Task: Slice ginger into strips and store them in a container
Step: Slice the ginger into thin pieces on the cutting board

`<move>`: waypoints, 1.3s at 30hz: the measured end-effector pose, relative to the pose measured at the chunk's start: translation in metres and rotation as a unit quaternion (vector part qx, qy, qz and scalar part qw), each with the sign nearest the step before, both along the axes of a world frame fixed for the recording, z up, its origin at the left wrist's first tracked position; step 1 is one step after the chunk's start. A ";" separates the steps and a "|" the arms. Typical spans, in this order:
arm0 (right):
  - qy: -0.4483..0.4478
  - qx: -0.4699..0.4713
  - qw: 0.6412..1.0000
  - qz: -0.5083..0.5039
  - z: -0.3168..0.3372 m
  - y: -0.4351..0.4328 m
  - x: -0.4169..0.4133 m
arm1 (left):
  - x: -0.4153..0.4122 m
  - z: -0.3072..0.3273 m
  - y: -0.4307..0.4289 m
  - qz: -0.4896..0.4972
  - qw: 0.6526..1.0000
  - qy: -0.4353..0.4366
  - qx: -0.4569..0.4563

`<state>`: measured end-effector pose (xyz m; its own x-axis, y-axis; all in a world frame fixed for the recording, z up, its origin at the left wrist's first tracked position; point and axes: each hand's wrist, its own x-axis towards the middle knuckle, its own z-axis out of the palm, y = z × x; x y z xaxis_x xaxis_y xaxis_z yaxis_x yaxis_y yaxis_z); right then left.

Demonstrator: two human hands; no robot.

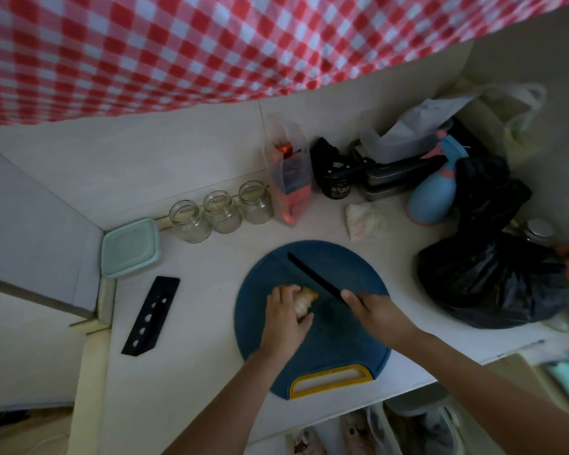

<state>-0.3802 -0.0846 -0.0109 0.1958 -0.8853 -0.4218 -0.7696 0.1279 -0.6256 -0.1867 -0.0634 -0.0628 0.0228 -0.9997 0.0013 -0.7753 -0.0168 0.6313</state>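
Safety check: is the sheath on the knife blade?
No: the black sheath lies on the counter left of the cutting board, while the right hand holds the bare knife.

Red-white checked cloth [211, 44], blue cutting board [276, 330] with yellow handle [330, 379], black knife [316, 277]

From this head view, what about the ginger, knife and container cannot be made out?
All in the head view.
The ginger: the left hand covers most of it.
The knife: the right hand hides its handle; whether the blade touches the ginger is too dark to tell.
The green container: shut, so its inside is hidden.
The black jar: label too small and blurred.
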 end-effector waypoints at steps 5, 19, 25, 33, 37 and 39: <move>-0.022 0.008 1.000 0.004 -0.002 0.002 0.002 | 0.000 0.005 0.004 0.071 0.986 0.144 0.040; -0.057 -0.007 0.998 0.015 0.004 0.002 0.000 | 0.016 0.016 -0.002 0.096 0.969 0.173 0.148; -0.059 -0.013 0.998 0.027 0.004 0.000 -0.005 | 0.022 0.020 -0.005 0.022 0.982 0.132 0.133; -0.082 0.013 0.996 0.039 0.000 -0.004 -0.007 | 0.010 0.013 0.008 0.018 0.989 0.120 0.081; -0.108 0.048 0.992 0.050 -0.004 -0.006 -0.004 | 0.000 0.015 0.008 0.100 0.953 0.257 0.122; -0.131 0.064 0.988 0.045 -0.004 -0.006 -0.002 | -0.007 0.015 0.007 0.136 0.947 0.267 0.115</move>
